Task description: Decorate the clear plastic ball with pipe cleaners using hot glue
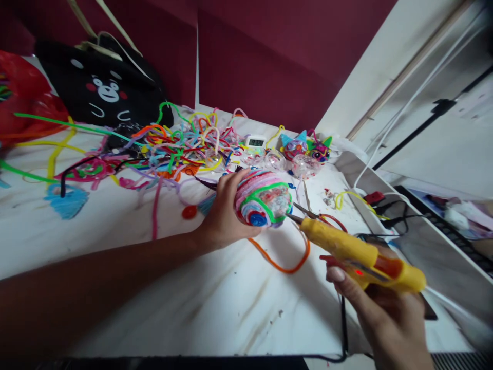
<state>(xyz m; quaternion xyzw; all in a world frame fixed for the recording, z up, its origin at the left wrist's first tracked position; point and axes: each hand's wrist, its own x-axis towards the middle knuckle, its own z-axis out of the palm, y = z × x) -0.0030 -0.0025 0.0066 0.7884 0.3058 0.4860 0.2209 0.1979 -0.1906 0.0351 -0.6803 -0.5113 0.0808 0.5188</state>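
Note:
My left hand (pixel 225 213) is wrapped round a ball covered in coiled pipe cleaners (pixel 262 191), held above the table. Pink, red and light blue rows cover much of it, with a dark blue spiral low on its front. A green outline surrounds a patch where the clear surface shows. My right hand (pixel 393 308) grips a yellow glue gun (pixel 346 246), its red light lit. The metal nozzle points left, at or very close to the ball's right side; I cannot tell if it touches. An orange pipe cleaner (pixel 287 271) curves on the table below the ball.
A tangled heap of pipe cleaners (pixel 192 144) spreads along the back, beside a small digital clock (pixel 255 141). Clear balls (pixel 304 167) and two finished-looking figures (pixel 295 146) stand right of it. Scissors (pixel 306 210) lie behind the nozzle. A black bag (pixel 103 87) stands back left.

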